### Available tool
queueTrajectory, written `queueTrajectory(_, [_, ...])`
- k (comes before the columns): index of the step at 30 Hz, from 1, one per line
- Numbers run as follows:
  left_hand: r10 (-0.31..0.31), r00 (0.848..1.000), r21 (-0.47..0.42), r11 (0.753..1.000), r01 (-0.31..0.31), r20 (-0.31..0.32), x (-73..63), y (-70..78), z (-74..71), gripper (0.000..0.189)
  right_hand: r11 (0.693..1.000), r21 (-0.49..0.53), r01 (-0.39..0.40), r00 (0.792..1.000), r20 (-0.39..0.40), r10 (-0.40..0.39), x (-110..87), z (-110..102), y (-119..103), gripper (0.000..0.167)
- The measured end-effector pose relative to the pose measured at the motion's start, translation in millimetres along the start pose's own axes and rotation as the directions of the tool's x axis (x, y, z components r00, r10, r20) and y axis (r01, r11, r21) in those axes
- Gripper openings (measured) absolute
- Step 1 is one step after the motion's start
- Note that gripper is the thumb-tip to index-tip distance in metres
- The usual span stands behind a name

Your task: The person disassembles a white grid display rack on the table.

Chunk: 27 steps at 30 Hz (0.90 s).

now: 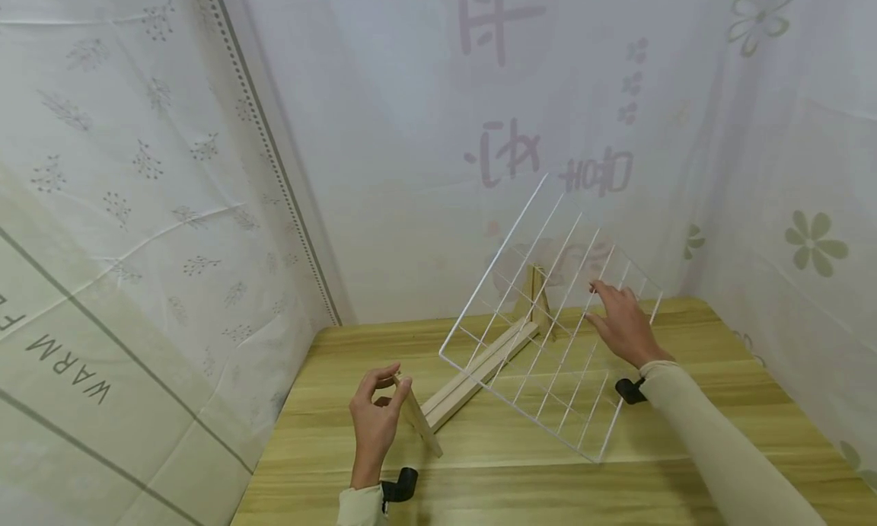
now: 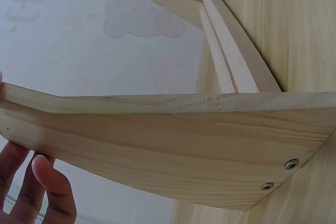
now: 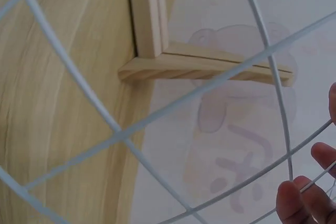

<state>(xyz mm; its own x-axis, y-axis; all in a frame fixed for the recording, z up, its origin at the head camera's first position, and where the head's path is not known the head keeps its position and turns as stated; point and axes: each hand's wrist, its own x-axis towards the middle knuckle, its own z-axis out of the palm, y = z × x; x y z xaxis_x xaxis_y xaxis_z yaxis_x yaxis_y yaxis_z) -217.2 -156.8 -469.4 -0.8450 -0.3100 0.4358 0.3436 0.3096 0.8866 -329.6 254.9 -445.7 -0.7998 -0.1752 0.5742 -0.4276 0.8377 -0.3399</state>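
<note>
A pale wooden stand rests on the table, a long grooved rail (image 1: 483, 365) joining an end board at each end. My left hand (image 1: 375, 416) pinches the upper tip of the near end board (image 2: 157, 140), whose face carries two metal screw heads. The far end board (image 3: 210, 70) stands upright near the back. My right hand (image 1: 623, 324) grips a white wire grid (image 3: 119, 134) by its wires, fingertips among the bars. The tilted grid overlaps the rail and far end board in the head view, its lower corner pointing at the table's front.
The wood-grain table (image 1: 329, 389) has rounded back corners. Printed white curtains (image 1: 384, 130) hang close behind it and along both sides. A black wrist mount (image 1: 400, 486) sits on the left wrist and another black mount (image 1: 629, 391) on the right.
</note>
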Motion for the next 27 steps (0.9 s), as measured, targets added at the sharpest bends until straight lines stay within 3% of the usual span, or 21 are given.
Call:
queueTrajectory(8, [-0.008, 1.000, 0.001, 1.000, 0.008, 0.008, -0.5, 0.9, -0.1, 0.024, 0.995, -0.062, 0.075, 0.995, 0.064, -0.071, -14.9, 0, 11, 0.060])
queueTrajectory(27, [0.001, 1.000, -0.005, 1.000, 0.000, 0.027, -1.5, 3.8, -0.1, 0.024, 0.986, -0.120, 0.113, 0.969, 0.234, -0.082, -28.4, -5, 27, 0.058])
